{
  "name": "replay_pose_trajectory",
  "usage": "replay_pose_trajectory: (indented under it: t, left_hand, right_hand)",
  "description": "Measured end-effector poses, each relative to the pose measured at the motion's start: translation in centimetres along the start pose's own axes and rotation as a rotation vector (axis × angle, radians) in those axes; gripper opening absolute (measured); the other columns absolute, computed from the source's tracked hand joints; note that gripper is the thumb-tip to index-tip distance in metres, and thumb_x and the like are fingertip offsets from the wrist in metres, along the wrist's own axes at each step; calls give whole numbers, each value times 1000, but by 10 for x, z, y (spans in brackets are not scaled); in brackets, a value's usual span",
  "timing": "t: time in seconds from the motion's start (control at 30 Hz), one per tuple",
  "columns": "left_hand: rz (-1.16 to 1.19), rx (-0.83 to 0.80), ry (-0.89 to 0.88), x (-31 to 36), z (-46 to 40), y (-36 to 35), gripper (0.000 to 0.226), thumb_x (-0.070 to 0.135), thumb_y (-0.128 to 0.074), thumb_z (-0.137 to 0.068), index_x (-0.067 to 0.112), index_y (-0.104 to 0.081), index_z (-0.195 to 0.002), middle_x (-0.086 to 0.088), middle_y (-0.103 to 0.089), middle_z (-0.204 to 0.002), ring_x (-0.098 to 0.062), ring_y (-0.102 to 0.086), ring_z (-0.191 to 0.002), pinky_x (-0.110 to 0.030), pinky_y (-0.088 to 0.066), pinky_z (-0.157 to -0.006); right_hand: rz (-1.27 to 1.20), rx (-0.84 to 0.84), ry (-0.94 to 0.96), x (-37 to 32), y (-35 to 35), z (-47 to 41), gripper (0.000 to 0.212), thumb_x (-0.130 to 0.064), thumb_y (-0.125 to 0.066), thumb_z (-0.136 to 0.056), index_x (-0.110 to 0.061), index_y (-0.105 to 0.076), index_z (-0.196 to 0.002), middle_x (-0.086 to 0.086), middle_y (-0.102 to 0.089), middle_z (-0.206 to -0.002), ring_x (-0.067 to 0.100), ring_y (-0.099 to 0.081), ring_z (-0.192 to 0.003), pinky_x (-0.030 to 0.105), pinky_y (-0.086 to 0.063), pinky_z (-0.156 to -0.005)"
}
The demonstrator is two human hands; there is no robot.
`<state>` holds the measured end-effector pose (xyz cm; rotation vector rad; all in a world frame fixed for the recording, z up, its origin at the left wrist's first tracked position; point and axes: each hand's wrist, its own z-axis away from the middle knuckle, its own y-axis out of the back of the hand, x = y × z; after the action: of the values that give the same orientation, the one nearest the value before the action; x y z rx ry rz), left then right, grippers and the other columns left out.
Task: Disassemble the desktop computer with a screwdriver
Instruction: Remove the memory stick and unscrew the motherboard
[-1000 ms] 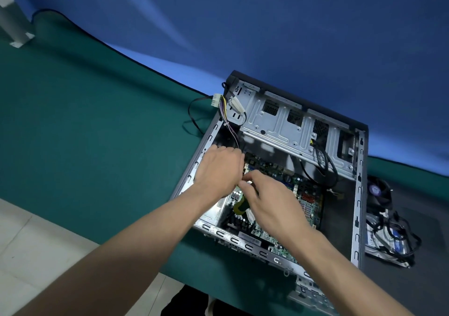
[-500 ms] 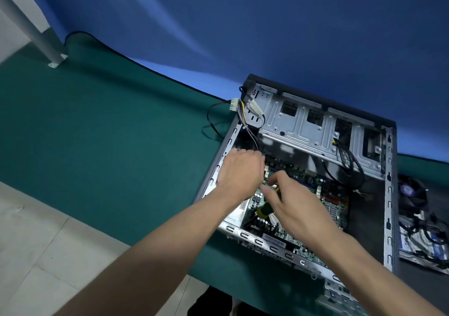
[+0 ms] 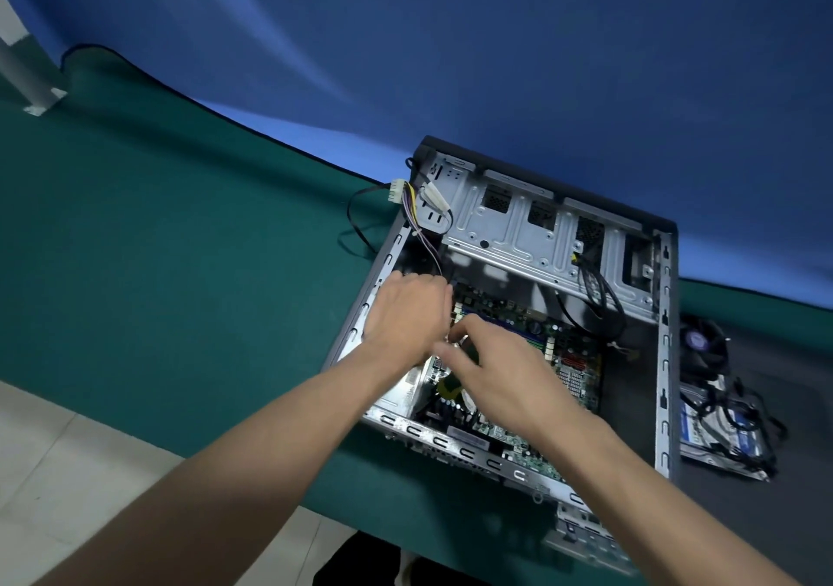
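an open case (image 3: pixel 667 360) lies on its side on the green tabletop (image 3: pixel 180 270), near the right of the front edge, with its back corner against the blue backdrop. inside, the motherboard (image 3: pixel 572 360) is seen on the case floor and the drive cage (image 3: pixel 541 234) along the far wall. both hands are held over the left part of the motherboard, close together. the left hand (image 3: pixel 405 315) is set at the left case wall with fingers curled down; what it grips, if anything, cannot be told. the right hand (image 3: pixel 500 369) is blurred, and its fingers appear curled round a dark, yellow-green object, probably the screwdriver (image 3: pixel 450 387); this is judged, not plainly seen.

compared with half a second ago, the hands are found in nearly the same spot over the board, the right hand is now smeared by motion, and the view has shifted only slightly. this is read as a twisting stroke under way, so a motherboard screw is probably being loosened.

a loose white connector (image 3: pixel 396 191) and its wires hang over the case's far left corner. a fan (image 3: pixel 703 346) and a drive (image 3: pixel 721 441) with cables are laid on the tabletop to the right of the case, so those parts are already out. the motherboard is not yet freed.
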<state>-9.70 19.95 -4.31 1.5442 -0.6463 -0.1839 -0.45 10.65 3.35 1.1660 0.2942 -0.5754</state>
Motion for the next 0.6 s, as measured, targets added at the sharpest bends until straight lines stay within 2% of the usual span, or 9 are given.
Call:
replay_pose_trajectory:
  t: [0.07,0.13,0.2,0.27,0.33,0.4,0.5,0.57,0.6]
  left_hand:
    - [2,-2,0,-1,0,0,28,24,-30,-99,21,-40,-73,-5,-63,-78,-19,-36,-65,-32,-29,-73]
    - [0,1,-3,0,1,0,29,24,-29,-99,21,-40,-72,-4,-63,-77,-19,-36,-65,-32,-29,-74]
    - [-6,-1,-7,1,1,1,29,25,-29,-99,21,-40,-73,-3,-63,-77,-19,-37,-64,-31,-29,-73]
    - [-5,-8,-8,0,1,1,29,24,-28,-100,21,-40,-74,-3,-63,-77,-18,-37,-64,-31,-31,-74]
    - [-2,-15,-10,0,1,2,29,24,-28,-99,21,-40,-73,-4,-63,-77,-19,-38,-64,-31,-32,-75]
    - [-4,-17,-14,1,1,3,29,24,-28,-99,21,-41,-74,-4,-63,-77,-20,-43,-65,-31,-32,-75]
    - [-21,-29,-29,1,0,3,28,23,-28,-100,21,-41,-75,-4,-64,-79,-23,-53,-71,-32,-32,-75]
    - [-26,-33,-28,0,1,3,28,23,-28,-100,22,-41,-75,-4,-64,-79,-23,-54,-71,-32,-32,-74]
    - [-26,-32,-26,0,1,3,28,23,-28,-100,22,-42,-75,-4,-64,-78,-24,-55,-71,-32,-33,-74]
  right_hand:
    - [5,-2,-9,2,0,-2,13,-31,-44,-96,-23,-49,-105,-6,-54,-93,18,-54,-85,34,-44,-74]
    - [3,-32,-25,2,1,-2,21,-25,-53,-90,-25,-48,-110,-5,-51,-102,17,-52,-88,31,-43,-77]
    - [21,-46,-54,4,2,-2,26,-33,-57,-88,-25,-49,-111,-4,-55,-104,17,-55,-89,32,-45,-78]
    - [53,-12,-58,6,1,-2,23,-39,-49,-94,-22,-51,-109,-2,-60,-99,20,-59,-84,32,-46,-75]
    - [39,-32,-45,10,0,-3,21,-32,-48,-93,-23,-48,-113,-3,-55,-104,19,-56,-87,32,-45,-75]
    - [26,-65,-47,10,0,-4,29,-30,-55,-88,-26,-44,-115,-5,-47,-107,18,-53,-90,32,-43,-77]
    - [91,31,-69,9,-3,-2,21,-43,-48,-93,-25,-48,-104,-8,-51,-93,20,-56,-85,34,-45,-74]
    - [95,119,-62,9,-7,-1,15,-38,-43,-96,-25,-49,-98,-5,-57,-90,20,-56,-79,35,-46,-71]
    - [87,133,-53,9,-8,-1,11,-33,-45,-95,-25,-49,-101,-4,-57,-94,19,-56,-80,35,-46,-71]
